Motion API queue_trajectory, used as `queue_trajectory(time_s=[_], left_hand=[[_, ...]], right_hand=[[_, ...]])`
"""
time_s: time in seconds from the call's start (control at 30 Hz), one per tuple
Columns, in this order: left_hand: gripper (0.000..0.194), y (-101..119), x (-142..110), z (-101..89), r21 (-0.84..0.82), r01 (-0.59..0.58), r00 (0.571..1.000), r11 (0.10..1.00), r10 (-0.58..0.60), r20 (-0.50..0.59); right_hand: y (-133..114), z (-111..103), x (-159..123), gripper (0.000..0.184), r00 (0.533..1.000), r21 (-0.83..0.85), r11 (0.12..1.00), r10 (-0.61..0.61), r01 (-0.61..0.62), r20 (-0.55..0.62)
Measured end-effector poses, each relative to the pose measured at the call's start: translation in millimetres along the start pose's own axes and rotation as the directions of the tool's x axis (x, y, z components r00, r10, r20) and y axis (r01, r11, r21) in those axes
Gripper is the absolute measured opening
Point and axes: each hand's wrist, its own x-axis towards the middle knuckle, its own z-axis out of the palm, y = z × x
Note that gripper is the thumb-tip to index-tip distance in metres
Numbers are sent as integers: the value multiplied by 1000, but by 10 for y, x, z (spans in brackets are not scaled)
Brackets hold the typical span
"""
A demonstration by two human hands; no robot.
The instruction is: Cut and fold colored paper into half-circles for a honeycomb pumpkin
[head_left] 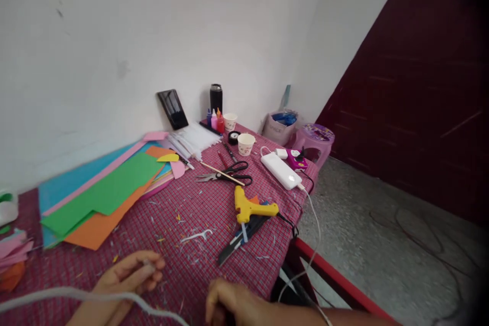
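Observation:
At the table's front edge, my left hand (128,280) has its fingers curled and thumb pressed to them. A small pale bit may sit at the fingertips, but I cannot make it out. My right hand (233,300) is closed low in the view; whatever it holds is hidden. Beyond it lies a black cutter knife (228,252), partly under a yellow hot glue gun (252,209). A thin white forked piece (197,236) lies among scraps between the hands and the tools. Black-handled scissors (219,175) rest farther back, with a wooden stick (217,170) across them.
Coloured paper sheets (126,181) are piled at left. At the back stand a phone (172,108), a black flask (216,97), small paint bottles (214,121) and paper cups (245,144). A white power bank (280,170) lies at right. A white cable (76,293) crosses close to the camera.

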Motion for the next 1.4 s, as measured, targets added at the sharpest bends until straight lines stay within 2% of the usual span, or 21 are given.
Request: queue_trajectory(time_s=[0.1,0.17,0.2,0.23,0.3,0.33,0.4,0.5,0.67,0.7,0.77,0.87,0.93,1.0,1.1,1.17,1.2,1.23,1.3,1.33,1.4], left_hand=[[25,33,-1,116,12,-34,999,999,34,-2],[15,33,-134,285,46,-108,993,993,109,-35],[9,38,-245,403,72,-147,987,987,151,-58],[8,52,-377,542,109,-175,982,978,181,-48],[10,105,-669,869,257,-284,952,924,303,-38],[11,134,-811,1041,351,-344,920,871,387,-57],[11,163,-1058,1356,442,-405,883,800,467,-37],[5,64,-1298,1646,487,-451,824,748,558,-94],[22,-269,-1433,1743,594,-498,714,632,687,-131],[22,-321,-1451,1746,601,-520,678,607,722,-142],[22,-400,-1489,1742,609,-613,550,503,825,-128],[28,-485,-1544,1694,651,-725,284,226,959,-17],[29,-539,-1579,1632,720,-691,130,65,991,35],[26,-593,-1607,1563,770,-639,69,5,996,51],[18,-647,-1602,1497,764,-644,64,42,998,-1],[11,-628,-1556,1501,700,-697,74,154,987,-143],[9,-597,-1525,1517,617,-753,105,229,967,-231],[9,-553,-1492,1539,485,-818,168,309,935,-312],[19,-448,-1436,1594,134,-898,337,419,851,-403],[25,-401,-1417,1621,-27,-895,415,444,810,-414],[32,-355,-1397,1657,-218,-851,524,479,741,-419]], right_hand=[[-111,-13,34,21,988,138,990,23,-1,-153],[-169,-44,34,22,989,431,900,6,58,-146],[-202,-75,17,23,993,578,810,-41,100,-115],[-241,-120,-12,26,987,705,693,-75,153,-140],[-329,-239,-94,29,988,896,420,-112,145,-108],[-374,-303,-142,28,988,940,322,-137,111,-69],[-455,-405,-239,22,985,977,203,-169,58,-23],[-541,-445,-373,16,978,988,153,-209,31,2],[-617,-347,-562,19,975,985,170,-219,6,32],[-630,-321,-599,19,976,986,169,-215,1,36],[-656,-259,-670,20,977,987,161,-204,-20,54],[-684,-139,-742,19,974,988,146,-208,-57,87],[-691,-50,-757,18,969,988,137,-224,-76,105],[-693,33,-751,17,965,986,138,-233,-94,124],[-696,113,-732,19,966,983,147,-216,-111,142],[-704,128,-724,22,974,985,151,-195,-82,111],[-708,128,-720,24,979,986,157,-187,-54,83],[-711,125,-717,25,982,986,167,-181,-22,52],[-703,122,-706,26,985,976,212,-169,56,-20],[-692,127,-697,24,985,963,247,-161,106,-67],[-661,147,-677,17,973,902,369,-135,226,-189]])
